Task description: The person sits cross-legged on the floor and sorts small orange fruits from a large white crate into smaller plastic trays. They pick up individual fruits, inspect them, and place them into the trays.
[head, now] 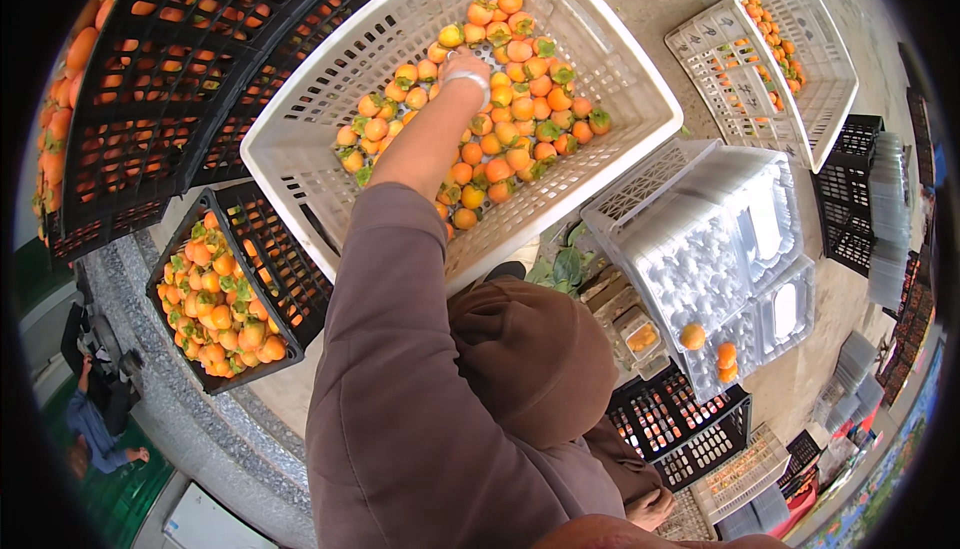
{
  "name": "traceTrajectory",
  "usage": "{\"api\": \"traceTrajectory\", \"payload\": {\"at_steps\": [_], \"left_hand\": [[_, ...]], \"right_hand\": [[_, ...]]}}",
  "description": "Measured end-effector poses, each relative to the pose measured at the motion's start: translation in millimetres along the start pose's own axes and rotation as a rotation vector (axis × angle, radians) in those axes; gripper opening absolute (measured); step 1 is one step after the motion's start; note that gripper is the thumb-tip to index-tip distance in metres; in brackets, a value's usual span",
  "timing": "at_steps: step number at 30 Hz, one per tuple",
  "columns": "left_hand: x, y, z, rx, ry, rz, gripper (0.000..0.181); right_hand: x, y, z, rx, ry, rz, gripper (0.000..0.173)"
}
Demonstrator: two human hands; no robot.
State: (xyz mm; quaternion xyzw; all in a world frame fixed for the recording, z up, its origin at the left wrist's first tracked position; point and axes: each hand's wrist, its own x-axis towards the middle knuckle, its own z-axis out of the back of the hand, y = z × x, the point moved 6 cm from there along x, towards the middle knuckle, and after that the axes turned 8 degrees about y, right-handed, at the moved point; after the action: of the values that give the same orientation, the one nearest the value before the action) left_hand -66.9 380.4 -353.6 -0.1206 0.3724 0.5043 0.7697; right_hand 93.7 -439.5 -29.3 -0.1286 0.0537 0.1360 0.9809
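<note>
My left hand point(463, 69), with a white band at the wrist, reaches down into a large white plastic crate point(645, 91). Its fingers are among orange persimmons point(517, 155) with green calyxes, close beside a yellower persimmon point(451, 35); the fingertips are hidden, so any grip cannot be made out. The persimmons cover much of the crate's perforated floor. My right hand point(651, 508) is low in the view, partly hidden beside brown clothing, its fingers bent; whether it holds anything is unclear. What looks like my knee point(536, 361), in brown cloth, rises in front of the crate.
Black crates point(150, 91) of persimmons stack at upper left, with another heaped black crate point(225, 286) below. Clear plastic fruit trays point(690, 249) stand at right, three loose fruits on top. A white crate point(829, 61) sits upper right. Another person point(97, 421) is far left.
</note>
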Motion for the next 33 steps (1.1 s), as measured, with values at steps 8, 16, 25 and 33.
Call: {"api": "traceTrajectory", "payload": {"at_steps": [8,16,25,33], "left_hand": [[-82,78,-17,-1.483,0.122,-0.341,0.055],[-288,154,-18,-2.421,0.437,-1.085,0.068],[-443,330,-176,-2.515,-0.832,-0.130,0.050],[-583,435,-312,-1.925,-1.723,1.297,0.045]], "right_hand": [[7,-11,-14,-0.094,0.007,-0.034,0.025],[60,19,-52,0.263,0.375,0.282,0.029],[78,46,-61,0.475,0.513,0.427,0.038],[94,33,-97,0.437,0.452,0.488,0.036]]}}
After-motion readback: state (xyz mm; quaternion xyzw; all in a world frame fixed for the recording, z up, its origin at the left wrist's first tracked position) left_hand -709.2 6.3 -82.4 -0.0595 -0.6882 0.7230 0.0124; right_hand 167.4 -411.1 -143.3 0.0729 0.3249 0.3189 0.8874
